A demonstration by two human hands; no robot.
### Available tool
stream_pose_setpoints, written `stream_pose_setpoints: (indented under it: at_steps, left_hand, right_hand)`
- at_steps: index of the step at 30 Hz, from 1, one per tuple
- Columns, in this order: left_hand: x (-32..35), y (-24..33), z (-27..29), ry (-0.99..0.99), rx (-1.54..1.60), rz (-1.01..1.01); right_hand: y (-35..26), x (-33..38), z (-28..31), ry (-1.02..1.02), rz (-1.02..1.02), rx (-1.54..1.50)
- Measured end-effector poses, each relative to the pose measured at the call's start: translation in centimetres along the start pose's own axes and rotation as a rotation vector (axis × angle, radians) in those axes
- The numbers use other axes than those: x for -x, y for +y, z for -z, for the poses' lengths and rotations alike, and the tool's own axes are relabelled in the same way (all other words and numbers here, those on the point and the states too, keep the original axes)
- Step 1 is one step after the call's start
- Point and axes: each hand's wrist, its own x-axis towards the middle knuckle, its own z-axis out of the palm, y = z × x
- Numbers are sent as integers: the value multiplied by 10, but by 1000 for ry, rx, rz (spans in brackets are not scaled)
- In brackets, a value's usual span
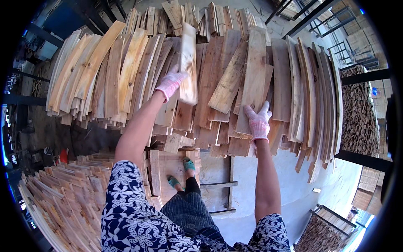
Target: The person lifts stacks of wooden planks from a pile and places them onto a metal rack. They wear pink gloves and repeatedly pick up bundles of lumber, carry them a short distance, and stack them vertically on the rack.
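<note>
My left hand, in a pink-and-white knit glove, is closed on the edge of a wooden board. That board stands tilted up over the middle of a wide pile of planks and is smeared by motion. To the right, my right hand, gloved alike, rests at the near end of a long pale plank, thumb and finger spread apart on the wood. Beside that plank a rough-edged board lies aslant on the pile. The fingertips of my left hand are partly hidden behind the board it holds.
Yellowish planks overlap at the pile's left, and more stacked boards lie behind. Another wood stack fills the lower left. Black metal frame bars jut in at right. My feet in green slippers stand on a wooden platform.
</note>
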Motion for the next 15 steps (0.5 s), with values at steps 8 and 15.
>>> stream_pose_setpoints:
  at_steps: [8,15]
  left_hand:
    - [73,18,-35,-198,262,-146]
    - [49,-15,-153,60,-650,371]
  right_hand:
    - [6,-4,-2,5,11,-42]
    - [10,-13,-9,-118,66,-316]
